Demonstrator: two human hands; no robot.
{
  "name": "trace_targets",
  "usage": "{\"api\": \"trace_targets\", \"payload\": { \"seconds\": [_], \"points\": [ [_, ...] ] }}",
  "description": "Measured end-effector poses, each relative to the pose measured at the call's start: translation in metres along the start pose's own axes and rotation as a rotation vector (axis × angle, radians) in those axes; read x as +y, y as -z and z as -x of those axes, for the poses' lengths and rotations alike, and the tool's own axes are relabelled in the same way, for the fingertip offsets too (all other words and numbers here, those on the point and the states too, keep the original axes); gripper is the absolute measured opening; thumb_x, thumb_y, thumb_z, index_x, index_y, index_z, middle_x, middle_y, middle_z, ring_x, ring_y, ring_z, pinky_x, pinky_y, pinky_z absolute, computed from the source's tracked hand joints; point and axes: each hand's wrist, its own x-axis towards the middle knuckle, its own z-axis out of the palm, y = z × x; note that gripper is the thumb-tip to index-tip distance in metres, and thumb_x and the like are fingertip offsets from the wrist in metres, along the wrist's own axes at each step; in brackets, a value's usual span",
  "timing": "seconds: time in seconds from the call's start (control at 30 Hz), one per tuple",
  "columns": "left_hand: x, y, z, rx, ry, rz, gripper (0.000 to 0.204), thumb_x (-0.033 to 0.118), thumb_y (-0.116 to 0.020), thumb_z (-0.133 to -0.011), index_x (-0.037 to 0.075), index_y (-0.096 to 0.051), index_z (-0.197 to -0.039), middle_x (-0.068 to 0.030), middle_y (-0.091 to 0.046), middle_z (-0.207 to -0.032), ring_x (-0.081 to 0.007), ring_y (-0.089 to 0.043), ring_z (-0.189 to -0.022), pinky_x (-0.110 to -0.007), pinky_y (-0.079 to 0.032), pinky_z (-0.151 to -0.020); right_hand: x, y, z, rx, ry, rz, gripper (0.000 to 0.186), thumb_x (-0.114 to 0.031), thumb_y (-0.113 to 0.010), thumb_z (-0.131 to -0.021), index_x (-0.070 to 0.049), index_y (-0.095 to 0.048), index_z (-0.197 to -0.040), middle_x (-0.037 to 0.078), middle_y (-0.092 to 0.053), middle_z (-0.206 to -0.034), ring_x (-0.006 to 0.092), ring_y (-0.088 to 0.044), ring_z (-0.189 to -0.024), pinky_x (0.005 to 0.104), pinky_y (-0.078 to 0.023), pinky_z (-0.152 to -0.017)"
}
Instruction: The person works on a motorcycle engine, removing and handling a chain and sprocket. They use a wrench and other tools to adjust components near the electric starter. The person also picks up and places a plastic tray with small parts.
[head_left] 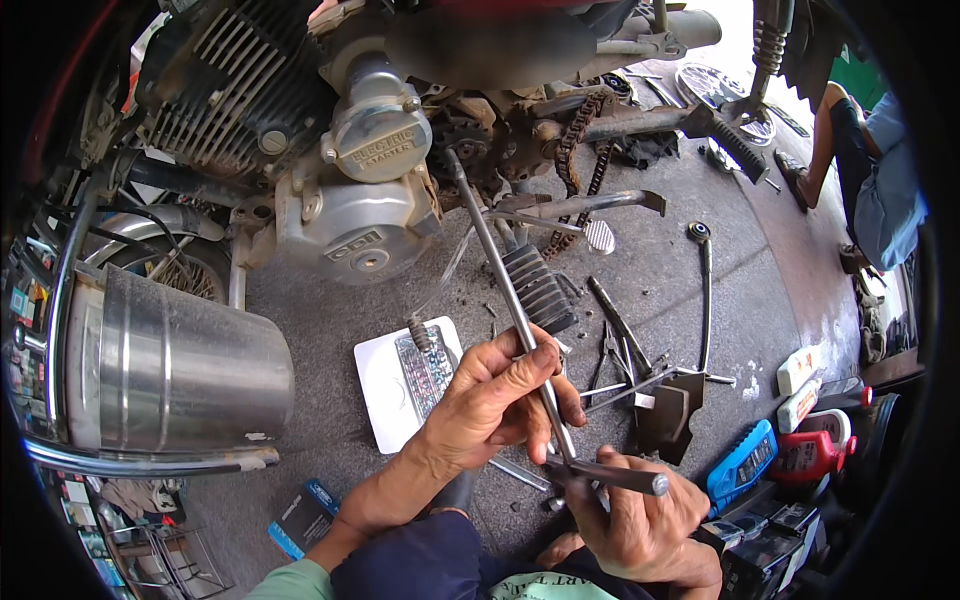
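A long T-handle wrench (506, 276) slants up from my hands to the motorcycle's engine. Its far tip meets the dark front sprocket (461, 142), beside the silver engine cover (358, 232). My left hand (505, 388) is closed round the lower shaft, thumb and fingers pinching it. Down at the crossbar, my right hand (640, 520) grips the handle, whose round end points to the right. Whether the tip is seated on a bolt is too small to tell. A rusty drive chain (575, 150) hangs loose to the right of the sprocket.
On the floor lie a ratchet wrench (705, 290), several tools near pliers (607, 355), and a white tray (378, 400). Blue (742, 465) and red bottles (805, 456) stand at the right. A silver muffler-like cylinder (190, 360) is at the left. Another person's leg (850, 150) shows far right.
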Motion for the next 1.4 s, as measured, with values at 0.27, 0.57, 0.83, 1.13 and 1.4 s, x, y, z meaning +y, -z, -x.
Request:
{"api": "trace_targets", "payload": {
  "seconds": [0.27, 0.57, 0.83, 1.13, 1.4],
  "points": [
    [0.001, 0.002, -0.002, 0.035, -0.038, -0.014, 0.022, 0.03, -0.051, -0.103, 0.009, -0.053, -0.108, -0.0211, -0.07, -0.084, -0.0175, -0.066, -0.047, -0.017, -0.037, -0.034, 0.017, 0.005, 0.0, -0.452, -0.285, -0.928, 0.025, -0.018, -0.059, -0.097, 0.002, -0.066, -0.083, 0.011, -0.067, -0.068, 0.0211, -0.06, -0.043, 0.0297, -0.042, -0.043],
    [-0.002, 0.006, -0.004, 0.018, -0.085, -0.008, 0.019, 0.026, -0.053, -0.103, 0.008, -0.053, -0.108, -0.0212, -0.07, -0.084, -0.0169, -0.064, -0.045, -0.02, -0.044, -0.039, -0.001, 0.004, -0.008, -0.259, -0.446, -0.697, 0.025, -0.014, -0.072, -0.086, 0.009, -0.068, -0.094, 0.01, -0.067, -0.069, 0.0163, -0.064, -0.051, 0.0266, -0.048, -0.044],
    [0.006, 0.006, -0.002, 0.09, -0.041, -0.03, 0.02, 0.027, -0.053, -0.102, 0.008, -0.054, -0.106, -0.0198, -0.07, -0.081, -0.0166, -0.063, -0.044, -0.021, -0.048, -0.039, -0.016, 0.015, 0.002, -0.062, -0.09, -0.156, 0.022, -0.007, -0.071, -0.08, 0.006, -0.069, -0.098, 0.01, -0.068, -0.073, 0.0183, -0.065, -0.058, 0.0305, -0.049, -0.053],
    [0.012, 0.011, -0.004, 0.067, -0.04, -0.033, 0.023, 0.03, -0.057, -0.101, 0.007, -0.059, -0.103, -0.014, -0.071, -0.087, -0.0115, -0.061, -0.047, -0.019, -0.041, -0.038, -0.007, -0.028, -0.04, -0.096, 0.264, 0.229, 0.031, -0.011, -0.062, -0.082, 0.009, -0.06, -0.105, 0.007, -0.05, -0.066, 0.0174, -0.053, -0.055, 0.0342, -0.046, -0.051],
    [0.006, 0.016, -0.001, 0.169, -0.027, -0.129, 0.017, 0.017, -0.056, -0.101, 0.002, -0.063, -0.101, -0.0122, -0.068, -0.087, -0.0058, -0.053, -0.047, -0.016, -0.04, -0.04, -0.001, -0.067, -0.016, -0.086, 0.062, -0.311, 0.056, -0.008, -0.065, -0.077, 0.014, -0.047, -0.125, 0.003, -0.051, -0.064, 0.0171, -0.058, -0.05, 0.0316, -0.041, -0.039]
  ]
}}
